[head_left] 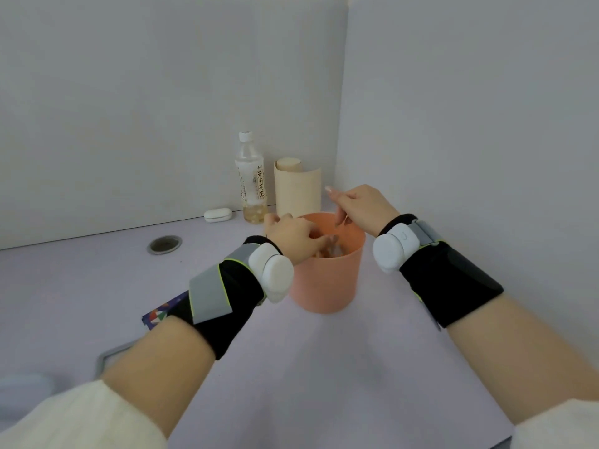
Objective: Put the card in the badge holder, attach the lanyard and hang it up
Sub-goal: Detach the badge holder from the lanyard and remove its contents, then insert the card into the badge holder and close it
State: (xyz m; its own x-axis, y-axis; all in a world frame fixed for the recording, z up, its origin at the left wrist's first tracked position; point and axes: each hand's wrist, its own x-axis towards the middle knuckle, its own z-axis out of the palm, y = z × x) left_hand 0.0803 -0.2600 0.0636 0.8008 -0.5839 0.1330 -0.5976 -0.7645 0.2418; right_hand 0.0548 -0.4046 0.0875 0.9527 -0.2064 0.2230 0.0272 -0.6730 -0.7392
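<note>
Cup [327, 280] of pink plastic sits under both hands, light and likely to tip. Left hand [293, 236] dips inside, fingers curled — on what, I cannot tell. Right hand [358, 204] above the rim pinches a thin peach lanyard [341, 218] — limp, best taken near its clip.

Salmon-pink cup [327, 280] on a lilac table [324, 367], black wrist wraps [227, 303], perhaps a triangle-patterned navy booklet [162, 314].

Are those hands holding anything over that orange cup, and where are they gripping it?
The right hand pinches a thin orange cord above the orange cup. The left hand reaches inside the cup; its grip is hidden.
</note>
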